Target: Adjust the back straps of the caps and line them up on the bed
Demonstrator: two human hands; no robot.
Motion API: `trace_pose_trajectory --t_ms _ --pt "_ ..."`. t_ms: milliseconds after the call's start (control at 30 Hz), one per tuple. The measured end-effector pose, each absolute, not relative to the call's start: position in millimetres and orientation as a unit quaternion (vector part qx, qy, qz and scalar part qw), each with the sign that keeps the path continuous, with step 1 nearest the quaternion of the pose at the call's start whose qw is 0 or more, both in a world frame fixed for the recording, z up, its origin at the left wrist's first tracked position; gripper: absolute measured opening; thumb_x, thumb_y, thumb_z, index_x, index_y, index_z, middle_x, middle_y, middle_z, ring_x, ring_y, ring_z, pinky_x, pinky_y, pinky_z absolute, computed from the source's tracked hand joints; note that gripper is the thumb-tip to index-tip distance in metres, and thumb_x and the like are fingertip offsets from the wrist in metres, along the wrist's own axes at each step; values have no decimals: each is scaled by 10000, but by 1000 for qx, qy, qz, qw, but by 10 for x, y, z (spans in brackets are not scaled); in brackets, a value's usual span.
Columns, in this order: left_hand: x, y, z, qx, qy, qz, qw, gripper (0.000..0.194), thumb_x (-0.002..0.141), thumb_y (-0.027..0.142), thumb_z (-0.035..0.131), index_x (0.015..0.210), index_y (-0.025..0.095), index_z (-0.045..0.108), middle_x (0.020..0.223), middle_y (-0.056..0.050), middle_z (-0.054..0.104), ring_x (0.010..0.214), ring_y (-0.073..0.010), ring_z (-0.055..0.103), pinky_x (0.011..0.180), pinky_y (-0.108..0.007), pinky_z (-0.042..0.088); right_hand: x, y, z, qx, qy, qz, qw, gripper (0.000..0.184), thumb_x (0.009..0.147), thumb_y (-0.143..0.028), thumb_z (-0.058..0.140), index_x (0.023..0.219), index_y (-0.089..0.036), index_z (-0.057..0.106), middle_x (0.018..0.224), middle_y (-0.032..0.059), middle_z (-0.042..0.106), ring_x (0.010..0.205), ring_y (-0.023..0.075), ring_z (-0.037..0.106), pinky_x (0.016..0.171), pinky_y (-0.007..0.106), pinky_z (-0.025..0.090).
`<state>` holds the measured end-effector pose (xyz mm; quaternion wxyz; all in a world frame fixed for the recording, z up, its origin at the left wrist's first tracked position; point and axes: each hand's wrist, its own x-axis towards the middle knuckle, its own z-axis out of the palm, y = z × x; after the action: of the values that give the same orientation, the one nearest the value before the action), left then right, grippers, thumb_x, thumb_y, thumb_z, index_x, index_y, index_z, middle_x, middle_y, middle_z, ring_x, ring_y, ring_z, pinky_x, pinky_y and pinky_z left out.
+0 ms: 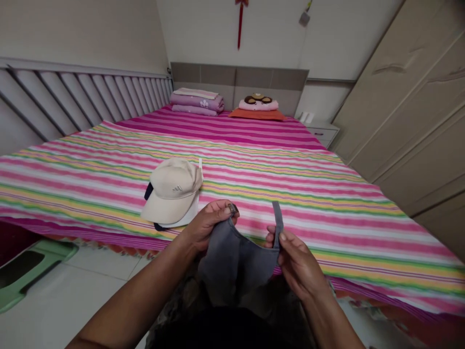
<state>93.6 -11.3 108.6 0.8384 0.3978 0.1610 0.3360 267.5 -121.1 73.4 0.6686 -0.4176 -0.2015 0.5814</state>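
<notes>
Between my two hands hangs a grey cap, its back strap unfastened and its opening toward the bed. My left hand pinches the strap end with the small buckle. The loose strap sticks up from the other side, and my right hand grips its base between thumb and fingers. On the bed to the left of my hands lies a beige cap with a small logo, stacked on a white cap and something dark blue. The lower part of the grey cap is in shadow.
A striped sheet covers the bed. Folded purple bedding and a pink and orange pile lie by the headboard. A green stool stands on the floor at left; a wardrobe is at right.
</notes>
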Motion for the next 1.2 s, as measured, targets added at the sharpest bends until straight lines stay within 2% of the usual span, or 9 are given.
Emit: trace_pose_trajectory --t_ms 167,267,367,533,700,833,933,1000,1200 --pt "927 -146 1014 412 137 287 854 203 617 246 717 673 107 579 559 -11 561 456 -56 478 436 -143 350 2645 -1241 807 -383 -251 601 656 215 675 -335 690 798 -169 632 538 -19 530 511 107 502 497 212 399" --pt "941 -200 981 411 133 256 865 221 602 259 732 687 107 594 609 -27 596 506 -77 529 487 -166 397 2626 -1262 909 -383 -292 592 646 196 676 -339 689 714 -176 588 522 -24 516 465 93 455 480 219 376" --pt "951 -244 948 417 125 239 868 225 605 264 733 711 111 607 655 -44 624 571 -106 570 541 -197 431 2602 -1265 1002 -397 -323 589 625 218 649 -323 712 753 -175 591 535 -25 521 441 77 424 467 217 358" --pt "952 -279 908 420 115 235 869 191 627 238 719 716 106 612 632 -45 635 548 -102 569 544 -203 431 2537 -1212 1054 -416 -352 588 598 239 674 -373 679 639 -158 579 415 -36 456 398 73 373 420 207 313" --pt "974 -300 890 394 99 232 884 204 601 192 737 717 105 593 608 -36 637 559 -104 592 557 -191 444 2462 -1166 1019 -429 -363 597 573 220 696 -360 660 668 -162 567 493 -23 538 395 71 419 441 208 347" --pt "989 -308 857 375 83 233 893 231 589 156 741 746 113 578 617 -40 656 534 -102 602 522 -171 444 2425 -1147 992 -439 -390 588 555 240 697 -385 652 685 -154 588 451 -32 509 376 68 401 414 197 320" --pt "983 -311 835 375 82 236 893 206 606 164 731 726 110 572 609 -45 657 536 -104 603 524 -171 447 2405 -1128 986 -455 -388 584 549 233 673 -369 677 682 -157 580 527 -14 558 399 68 423 407 190 320" --pt "977 -314 826 379 86 240 890 197 616 175 726 720 109 573 610 -45 655 547 -106 604 537 -178 451 2390 -1115 977 -455 -371 592 552 225 663 -358 686 705 -166 576 571 -13 576 379 51 388 387 181 305" --pt "984 -324 793 378 105 254 884 202 602 189 737 699 103 582 583 -34 640 510 -89 577 511 -167 430 2340 -1110 905 -437 -355 606 562 256 659 -378 688 653 -162 550 446 -48 484 346 40 285 345 167 258"
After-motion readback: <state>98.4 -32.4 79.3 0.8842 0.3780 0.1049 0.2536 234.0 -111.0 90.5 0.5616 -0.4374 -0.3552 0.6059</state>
